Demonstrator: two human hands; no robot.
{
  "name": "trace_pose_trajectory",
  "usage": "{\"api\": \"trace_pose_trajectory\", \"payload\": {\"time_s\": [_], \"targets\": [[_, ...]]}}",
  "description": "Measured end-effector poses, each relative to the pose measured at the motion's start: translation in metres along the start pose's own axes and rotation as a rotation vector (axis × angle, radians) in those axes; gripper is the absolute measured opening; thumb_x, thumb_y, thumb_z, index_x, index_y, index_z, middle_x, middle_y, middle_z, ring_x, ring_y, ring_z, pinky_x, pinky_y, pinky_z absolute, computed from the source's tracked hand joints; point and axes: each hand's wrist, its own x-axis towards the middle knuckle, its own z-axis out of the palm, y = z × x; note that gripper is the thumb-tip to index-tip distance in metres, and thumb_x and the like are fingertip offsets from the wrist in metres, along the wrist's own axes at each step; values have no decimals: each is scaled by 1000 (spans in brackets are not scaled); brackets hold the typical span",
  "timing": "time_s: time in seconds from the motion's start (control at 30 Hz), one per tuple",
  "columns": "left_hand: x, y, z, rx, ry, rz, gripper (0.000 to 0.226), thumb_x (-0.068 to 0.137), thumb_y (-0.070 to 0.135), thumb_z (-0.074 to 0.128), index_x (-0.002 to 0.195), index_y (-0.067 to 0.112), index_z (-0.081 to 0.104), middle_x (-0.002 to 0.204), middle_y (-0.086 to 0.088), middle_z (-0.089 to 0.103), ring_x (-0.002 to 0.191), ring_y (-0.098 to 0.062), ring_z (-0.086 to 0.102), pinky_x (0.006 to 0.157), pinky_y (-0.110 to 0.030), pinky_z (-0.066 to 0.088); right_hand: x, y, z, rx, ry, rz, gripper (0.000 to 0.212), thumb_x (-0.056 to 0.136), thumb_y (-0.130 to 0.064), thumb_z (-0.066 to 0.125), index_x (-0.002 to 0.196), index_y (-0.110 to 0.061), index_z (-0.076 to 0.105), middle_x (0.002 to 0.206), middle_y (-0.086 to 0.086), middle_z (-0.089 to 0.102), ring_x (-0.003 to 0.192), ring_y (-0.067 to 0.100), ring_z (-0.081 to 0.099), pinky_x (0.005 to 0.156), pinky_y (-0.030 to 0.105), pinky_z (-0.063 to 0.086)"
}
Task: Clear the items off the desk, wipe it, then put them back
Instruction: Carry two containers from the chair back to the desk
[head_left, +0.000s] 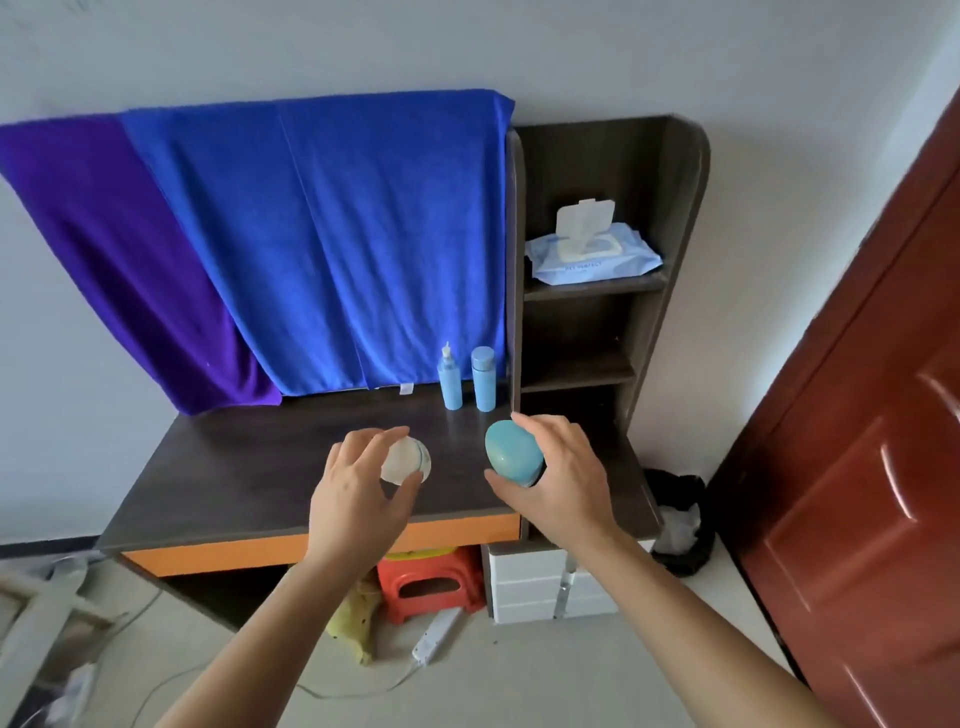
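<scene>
Right hand (561, 467) clamps teal jar (511, 451), left hand (358, 483) clamps white jar (408, 460), both upright above counter (234, 467) front.

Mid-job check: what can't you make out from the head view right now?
- White jar: partly covered by the left hand; lifted or resting, unclear.
- Teal jar: base hidden by the right hand.
- Wipes pack: label too small.
- Desk: the towel covers whatever is behind it.
</scene>
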Motion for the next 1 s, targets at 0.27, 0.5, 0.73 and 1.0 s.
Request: {"api": "trace_pose_trajectory", "payload": {"time_s": [0.27, 0.5, 0.73, 1.0], "targets": [[96, -73, 19, 28, 5, -93, 49, 79, 29, 77, 125, 29, 61, 118, 10, 58, 104, -19, 53, 73, -32, 49, 117, 5, 88, 36, -90, 11, 74, 66, -54, 84, 131, -27, 60, 121, -15, 58, 110, 14, 57, 85, 30, 49], [176, -173, 63, -40, -208, -153, 51, 80, 35, 75, 128, 32, 59, 125, 12, 57, 113, -17, 50, 82, -33, 49, 171, 14, 181, -68, -134, 183, 74, 68, -57, 81, 132, -33, 55, 122, -17, 59, 115, 14, 57, 85, 29, 47], [237, -245, 120, -45, -419, -181, 56, 81, 31, 75, 133, 28, 56, 133, 8, 56, 117, -22, 49, 93, -37, 48, 197, 26, 270, -150, -230, 355, 75, 72, -50, 82, 138, -27, 53, 131, -9, 59, 121, 17, 54, 94, 36, 49], [260, -284, 200, -2, -569, -235, 56, 81, 28, 71, 135, 28, 54, 135, 7, 55, 121, -21, 45, 91, -35, 46, 219, 72, 354, -154, -449, 372, 81, 82, -40, 78, 149, -15, 41, 139, 3, 54, 130, 23, 48, 103, 37, 46]]}}
